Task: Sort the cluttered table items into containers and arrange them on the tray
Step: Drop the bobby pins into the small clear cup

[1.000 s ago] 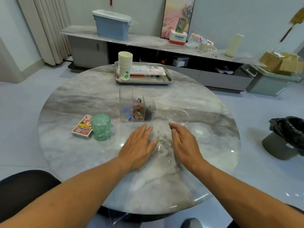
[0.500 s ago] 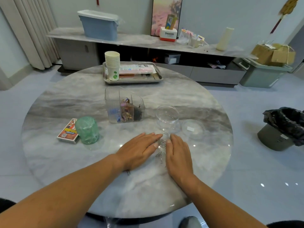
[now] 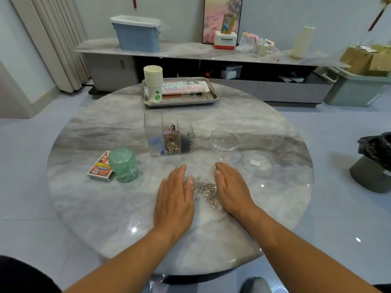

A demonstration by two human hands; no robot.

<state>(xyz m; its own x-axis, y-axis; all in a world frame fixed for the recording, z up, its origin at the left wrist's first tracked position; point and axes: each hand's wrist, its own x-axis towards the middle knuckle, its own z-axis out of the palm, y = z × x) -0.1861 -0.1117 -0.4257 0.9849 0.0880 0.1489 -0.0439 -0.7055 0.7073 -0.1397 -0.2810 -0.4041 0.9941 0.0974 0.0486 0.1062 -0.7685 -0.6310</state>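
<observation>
My left hand (image 3: 174,200) and right hand (image 3: 232,190) lie flat, fingers straight, holding nothing, either side of a small silvery heap of paper clips (image 3: 205,190) on the round marble table (image 3: 105,218). A clear jar (image 3: 223,143) stands just beyond; bare tabletop reaches the near edge.

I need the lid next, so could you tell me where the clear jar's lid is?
In the head view, the lid lies flat on the table, right of the right hand and beside the clear jar.
</observation>
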